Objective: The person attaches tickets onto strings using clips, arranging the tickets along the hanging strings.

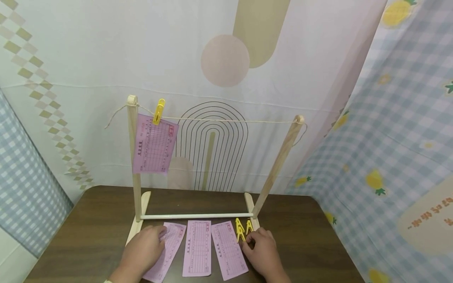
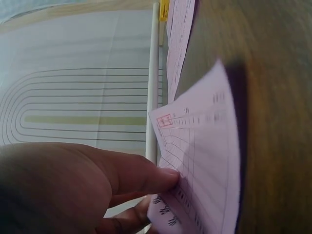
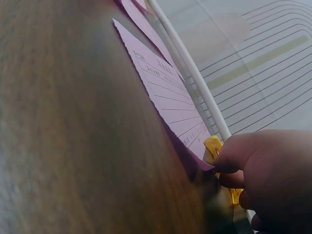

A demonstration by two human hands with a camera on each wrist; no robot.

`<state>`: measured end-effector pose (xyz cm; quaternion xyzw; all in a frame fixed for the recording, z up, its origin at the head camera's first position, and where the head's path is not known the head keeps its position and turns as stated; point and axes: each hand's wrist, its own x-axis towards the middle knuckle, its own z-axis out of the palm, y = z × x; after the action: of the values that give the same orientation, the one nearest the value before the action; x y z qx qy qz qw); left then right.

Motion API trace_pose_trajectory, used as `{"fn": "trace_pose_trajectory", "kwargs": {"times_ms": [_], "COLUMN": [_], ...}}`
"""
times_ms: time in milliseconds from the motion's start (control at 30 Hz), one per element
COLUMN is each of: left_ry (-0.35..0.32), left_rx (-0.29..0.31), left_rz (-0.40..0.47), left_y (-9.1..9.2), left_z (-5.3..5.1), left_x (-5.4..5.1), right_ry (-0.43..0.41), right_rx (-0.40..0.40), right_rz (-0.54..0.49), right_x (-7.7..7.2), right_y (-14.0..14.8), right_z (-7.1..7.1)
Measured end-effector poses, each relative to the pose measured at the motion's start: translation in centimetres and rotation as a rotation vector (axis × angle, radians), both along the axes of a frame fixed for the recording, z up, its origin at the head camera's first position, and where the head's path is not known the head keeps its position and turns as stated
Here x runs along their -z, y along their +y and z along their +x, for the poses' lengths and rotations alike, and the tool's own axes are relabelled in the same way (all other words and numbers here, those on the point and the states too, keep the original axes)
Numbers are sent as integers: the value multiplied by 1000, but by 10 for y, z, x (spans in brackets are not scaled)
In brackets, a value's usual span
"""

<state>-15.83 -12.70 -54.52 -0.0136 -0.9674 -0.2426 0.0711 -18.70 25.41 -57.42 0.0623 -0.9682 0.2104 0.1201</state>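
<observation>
My left hand pinches a pink printed slip between thumb and fingers; in the left wrist view the paper bends up from the table. Two more pink slips, a middle one and a right one, lie beside it. At the right slip's upper corner, my right hand pinches a yellow clothespin among a few others. The fingers partly hide the pins in the right wrist view. Another pink slip hangs tilted from a string, held by a yellow clothespin.
A wooden frame with a left post, a right post and a white bottom rod stands on the brown table. Its string runs between the post tops. Patterned cloth hangs around the table.
</observation>
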Motion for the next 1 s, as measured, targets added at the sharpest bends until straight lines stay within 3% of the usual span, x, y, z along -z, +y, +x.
{"fn": "trace_pose_trajectory", "kwargs": {"times_ms": [433,733,1000], "left_ry": [-56,-96,-166], "left_rx": [-9,-20,-38], "left_rz": [172,253,417], "left_y": [-7,-9,-12], "left_z": [-5,-5,-6], "left_x": [3,1,1], "right_ry": [-8,-41,-32], "right_rx": [8,24,67], "right_rz": [0,81,121], "right_x": [2,-6,-7], "right_y": [0,-8,-14], "right_z": [-2,0,-1]}}
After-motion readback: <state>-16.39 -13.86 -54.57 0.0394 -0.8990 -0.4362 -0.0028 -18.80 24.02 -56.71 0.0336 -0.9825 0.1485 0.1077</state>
